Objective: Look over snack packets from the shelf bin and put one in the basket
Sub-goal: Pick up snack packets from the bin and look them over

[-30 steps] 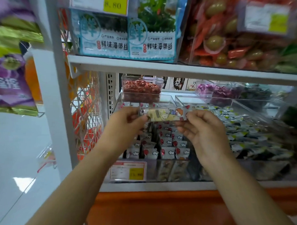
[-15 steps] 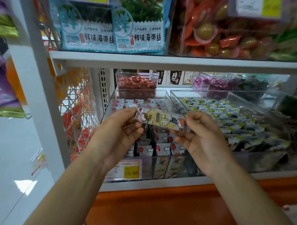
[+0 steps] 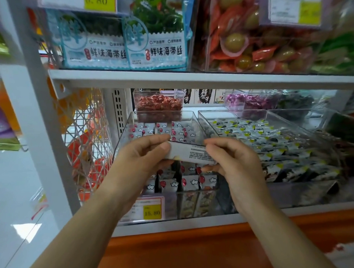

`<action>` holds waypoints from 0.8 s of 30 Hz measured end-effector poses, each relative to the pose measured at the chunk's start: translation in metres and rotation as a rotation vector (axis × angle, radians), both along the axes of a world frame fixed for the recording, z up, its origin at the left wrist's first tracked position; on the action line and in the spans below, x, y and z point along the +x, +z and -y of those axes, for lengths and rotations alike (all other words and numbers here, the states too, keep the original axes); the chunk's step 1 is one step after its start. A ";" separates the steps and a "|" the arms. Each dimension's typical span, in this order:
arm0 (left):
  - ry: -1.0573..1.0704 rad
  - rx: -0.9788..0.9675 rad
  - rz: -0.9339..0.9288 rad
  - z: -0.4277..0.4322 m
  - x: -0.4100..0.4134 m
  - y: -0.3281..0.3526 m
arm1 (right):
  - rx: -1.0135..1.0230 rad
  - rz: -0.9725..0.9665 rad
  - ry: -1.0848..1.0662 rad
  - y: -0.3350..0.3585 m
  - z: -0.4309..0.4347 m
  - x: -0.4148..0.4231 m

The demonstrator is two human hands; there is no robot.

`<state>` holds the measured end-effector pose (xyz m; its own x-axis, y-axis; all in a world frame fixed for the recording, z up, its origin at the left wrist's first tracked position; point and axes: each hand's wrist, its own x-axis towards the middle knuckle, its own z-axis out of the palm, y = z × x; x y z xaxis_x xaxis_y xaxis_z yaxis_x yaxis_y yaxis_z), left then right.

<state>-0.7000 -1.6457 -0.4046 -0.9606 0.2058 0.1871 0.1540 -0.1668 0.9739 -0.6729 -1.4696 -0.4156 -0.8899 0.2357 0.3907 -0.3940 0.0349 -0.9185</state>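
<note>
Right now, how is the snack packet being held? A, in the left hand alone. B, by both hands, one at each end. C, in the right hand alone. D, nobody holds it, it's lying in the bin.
B: the left hand pinches one end of the packet and the right hand pinches the other, holding it up in front of the clear bin.
</note>
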 end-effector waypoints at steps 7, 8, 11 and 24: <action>0.004 -0.198 -0.123 -0.001 0.008 0.004 | 0.002 0.007 -0.107 -0.001 -0.003 -0.002; 0.007 -0.195 -0.114 -0.002 0.008 0.004 | 0.028 -0.013 -0.126 -0.001 -0.003 -0.002; 0.061 -0.231 -0.111 -0.007 0.010 0.005 | 0.157 -0.082 -0.150 0.000 -0.001 0.000; 0.125 -0.447 -0.254 0.006 0.010 0.014 | 0.268 -0.105 -0.095 0.004 0.000 0.003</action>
